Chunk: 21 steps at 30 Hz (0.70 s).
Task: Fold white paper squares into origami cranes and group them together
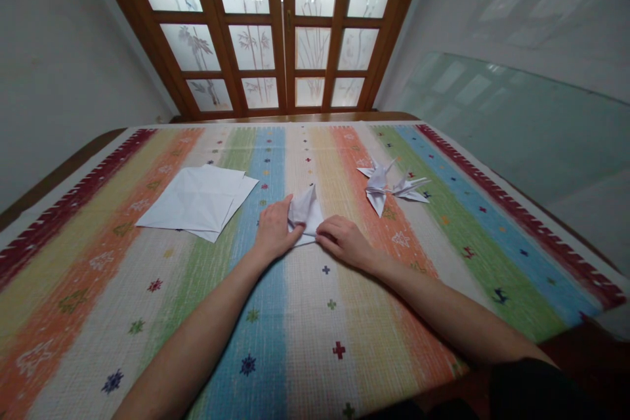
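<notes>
A partly folded piece of white paper (306, 210) lies in the middle of a striped cloth on the table (305, 341). My left hand (273, 230) presses on its left side with fingers curled and the thumb on the paper. My right hand (344, 241) pinches its lower right edge with closed fingers. The paper's upper flaps stand up in a point between the two hands.
A stack of flat white paper sheets (197, 200) lies to the left. Two finished folded paper cranes (391, 187) sit to the right. Beyond the table stands a wooden door with frosted glass panes (280, 26). A glass sheet (531, 125) leans at the right wall.
</notes>
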Each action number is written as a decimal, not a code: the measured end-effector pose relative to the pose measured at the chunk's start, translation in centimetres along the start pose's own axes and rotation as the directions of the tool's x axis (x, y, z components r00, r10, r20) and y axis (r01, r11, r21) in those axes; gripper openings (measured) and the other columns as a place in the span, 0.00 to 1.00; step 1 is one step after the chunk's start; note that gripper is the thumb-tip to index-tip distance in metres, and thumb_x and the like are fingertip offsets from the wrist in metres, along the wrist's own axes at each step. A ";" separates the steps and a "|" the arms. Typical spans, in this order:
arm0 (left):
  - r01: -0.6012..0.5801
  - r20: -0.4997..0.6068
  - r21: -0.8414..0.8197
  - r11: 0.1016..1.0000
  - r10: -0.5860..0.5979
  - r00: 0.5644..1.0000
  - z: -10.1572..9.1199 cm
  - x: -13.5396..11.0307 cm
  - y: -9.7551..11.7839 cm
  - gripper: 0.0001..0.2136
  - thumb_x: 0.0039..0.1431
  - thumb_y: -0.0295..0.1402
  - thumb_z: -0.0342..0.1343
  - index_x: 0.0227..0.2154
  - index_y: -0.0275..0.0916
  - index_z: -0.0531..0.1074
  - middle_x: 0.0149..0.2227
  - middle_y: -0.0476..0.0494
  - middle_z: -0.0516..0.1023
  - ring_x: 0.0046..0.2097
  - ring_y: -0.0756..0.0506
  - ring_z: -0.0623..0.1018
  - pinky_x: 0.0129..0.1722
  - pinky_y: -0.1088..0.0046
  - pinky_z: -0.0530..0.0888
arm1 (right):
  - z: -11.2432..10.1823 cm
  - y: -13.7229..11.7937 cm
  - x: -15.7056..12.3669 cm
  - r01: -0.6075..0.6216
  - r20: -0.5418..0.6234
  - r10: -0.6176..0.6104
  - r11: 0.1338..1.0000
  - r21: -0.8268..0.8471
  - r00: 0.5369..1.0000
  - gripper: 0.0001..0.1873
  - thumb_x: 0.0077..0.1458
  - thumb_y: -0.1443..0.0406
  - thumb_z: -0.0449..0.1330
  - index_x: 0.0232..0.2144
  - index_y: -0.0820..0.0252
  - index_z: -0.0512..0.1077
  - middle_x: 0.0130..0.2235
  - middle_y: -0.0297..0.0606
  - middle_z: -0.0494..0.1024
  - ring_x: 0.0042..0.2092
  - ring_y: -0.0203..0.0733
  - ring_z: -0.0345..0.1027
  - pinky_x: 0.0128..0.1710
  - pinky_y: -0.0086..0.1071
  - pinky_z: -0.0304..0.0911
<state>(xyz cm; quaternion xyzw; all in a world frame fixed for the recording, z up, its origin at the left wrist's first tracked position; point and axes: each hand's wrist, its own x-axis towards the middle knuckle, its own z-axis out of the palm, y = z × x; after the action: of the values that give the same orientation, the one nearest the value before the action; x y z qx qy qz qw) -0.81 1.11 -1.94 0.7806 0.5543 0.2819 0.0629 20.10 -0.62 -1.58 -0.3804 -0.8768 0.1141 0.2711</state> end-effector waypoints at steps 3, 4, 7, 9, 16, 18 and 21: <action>0.000 0.001 0.024 1.000 0.000 1.000 0.1 -0.1 -0.1 0.31 0.53 0.37 0.56 0.59 0.33 0.58 0.50 0.33 0.74 0.52 0.35 0.73 0.53 0.53 0.67 | 0.1 0.0 0.0 -0.039 -0.037 0.038 0.999 -0.020 0.999 0.07 0.60 0.65 0.57 0.36 0.62 0.74 0.35 0.43 0.79 0.39 0.44 0.70 0.41 0.37 0.63; 0.001 0.002 0.032 0.999 -0.001 1.000 0.1 -0.1 -0.1 0.31 0.53 0.37 0.56 0.59 0.33 0.58 0.50 0.32 0.74 0.52 0.35 0.73 0.53 0.53 0.67 | 0.2 0.0 0.0 -0.037 -0.043 0.036 0.999 -0.027 0.998 0.07 0.60 0.66 0.57 0.37 0.62 0.74 0.35 0.43 0.79 0.39 0.44 0.70 0.41 0.37 0.63; 0.001 0.002 0.052 0.999 -0.001 1.000 0.2 -0.1 -0.1 0.31 0.53 0.37 0.56 0.59 0.33 0.58 0.50 0.32 0.73 0.52 0.34 0.73 0.52 0.53 0.68 | 0.2 0.1 -0.1 -0.002 -0.033 0.000 0.998 -0.057 0.999 0.09 0.62 0.68 0.54 0.38 0.61 0.75 0.35 0.44 0.78 0.39 0.44 0.69 0.41 0.37 0.62; 0.005 -0.002 0.061 0.998 -0.005 1.000 0.2 -0.1 -0.2 0.30 0.53 0.36 0.55 0.59 0.34 0.58 0.50 0.33 0.73 0.52 0.35 0.73 0.52 0.53 0.68 | 0.3 0.2 -0.1 0.028 -0.022 -0.030 0.996 -0.088 0.999 0.10 0.62 0.69 0.54 0.41 0.60 0.75 0.35 0.43 0.78 0.39 0.43 0.68 0.41 0.36 0.62; 0.015 -0.045 0.081 0.997 -0.012 0.999 0.3 -0.1 -0.4 0.27 0.56 0.36 0.54 0.59 0.36 0.60 0.48 0.34 0.74 0.51 0.35 0.73 0.51 0.53 0.69 | 0.4 0.3 -0.2 0.128 0.038 -0.123 0.975 -0.180 0.992 0.11 0.59 0.71 0.56 0.38 0.58 0.77 0.37 0.43 0.75 0.40 0.45 0.64 0.41 0.38 0.62; 0.017 -0.058 0.098 0.995 -0.011 0.998 0.2 -0.1 -0.4 0.25 0.57 0.36 0.54 0.57 0.36 0.62 0.48 0.34 0.74 0.50 0.34 0.72 0.49 0.53 0.69 | 0.3 0.2 -0.3 0.132 0.039 -0.127 0.972 -0.194 0.991 0.12 0.58 0.71 0.56 0.40 0.58 0.77 0.37 0.43 0.74 0.40 0.45 0.64 0.41 0.39 0.62; 0.002 -0.062 0.125 0.992 0.006 0.998 0.1 -0.1 -0.2 0.21 0.59 0.35 0.52 0.55 0.37 0.65 0.50 0.34 0.74 0.51 0.35 0.72 0.49 0.54 0.69 | 0.0 -0.1 -0.4 0.149 0.048 -0.142 0.967 -0.205 0.989 0.13 0.57 0.72 0.56 0.43 0.60 0.76 0.38 0.44 0.74 0.41 0.46 0.64 0.43 0.39 0.63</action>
<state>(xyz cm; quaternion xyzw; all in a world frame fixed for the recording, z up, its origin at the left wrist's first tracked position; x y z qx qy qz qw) -0.96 1.12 -2.10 0.7744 0.5718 0.2709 -0.0039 20.23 -0.97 -1.71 -0.3394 -0.9138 0.0080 0.2230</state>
